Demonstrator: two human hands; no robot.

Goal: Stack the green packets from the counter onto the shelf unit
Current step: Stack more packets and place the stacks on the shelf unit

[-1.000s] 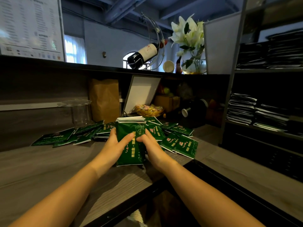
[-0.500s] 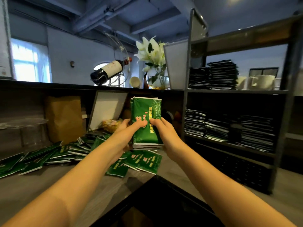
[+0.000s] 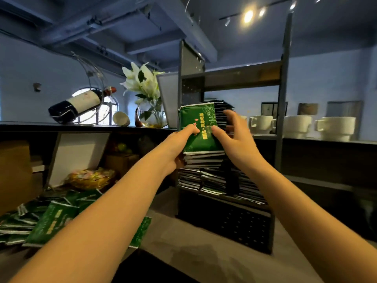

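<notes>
I hold a stack of green packets up in front of the dark metal shelf unit, at the height of its middle shelf. My left hand grips the stack's left side, thumb on the front. On the right side, my right hand grips the stack with its thumb on the front and fingers spread behind. More green packets lie scattered on the wooden counter at lower left. Stacks of packets fill the lower shelf, and another pile sits behind the held stack.
White mugs stand on the ledge at right. A wine bottle in a wire holder, a vase of white lilies and a small cup sit on the upper ledge. A bowl of sweets and a leaning white board stand behind the loose packets.
Both hands have lifted the stack from the counter and carried it right and up to the shelf unit. My view has turned right toward the shelves.
</notes>
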